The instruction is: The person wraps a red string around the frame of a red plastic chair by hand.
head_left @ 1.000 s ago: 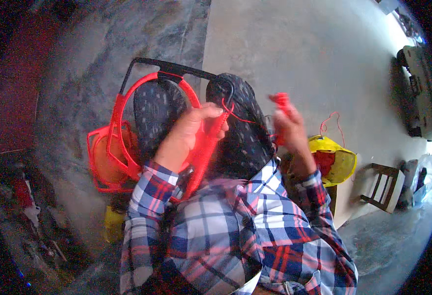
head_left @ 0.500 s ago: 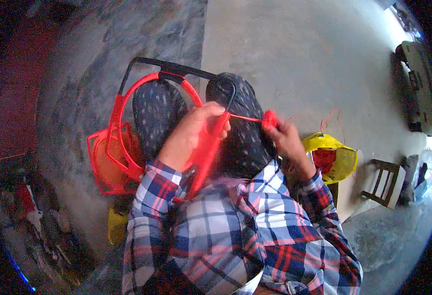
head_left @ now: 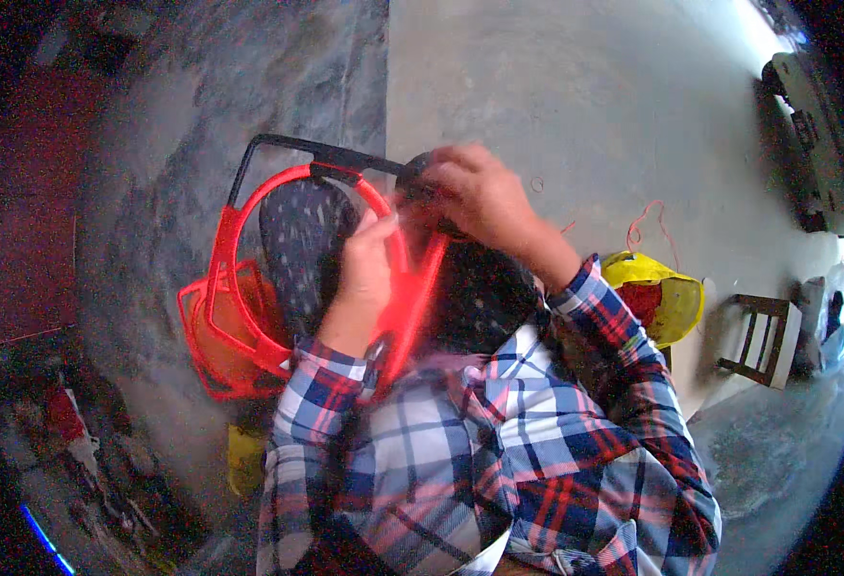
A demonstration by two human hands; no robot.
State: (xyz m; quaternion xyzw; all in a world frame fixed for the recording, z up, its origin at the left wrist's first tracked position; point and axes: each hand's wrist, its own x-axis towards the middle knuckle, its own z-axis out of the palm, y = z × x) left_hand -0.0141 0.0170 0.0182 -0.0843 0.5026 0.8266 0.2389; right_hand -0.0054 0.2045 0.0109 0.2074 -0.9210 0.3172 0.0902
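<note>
Resting across your dark-trousered legs, which are probably bearing its weight, the red-and-black frame is lying before you. Behind that frame's left side, an orange-red frame is partly showing. Well right of the red-and-black frame, a yellow bag is gaping, presumably keeping red material within your reach. Your right hand is bending over the frame's far right corner; blur is hiding its fingers' opening and any grip, so I cannot tell. Your left hand is curling its fingers closed around the frame's red middle, seemingly steadying it.
</note>
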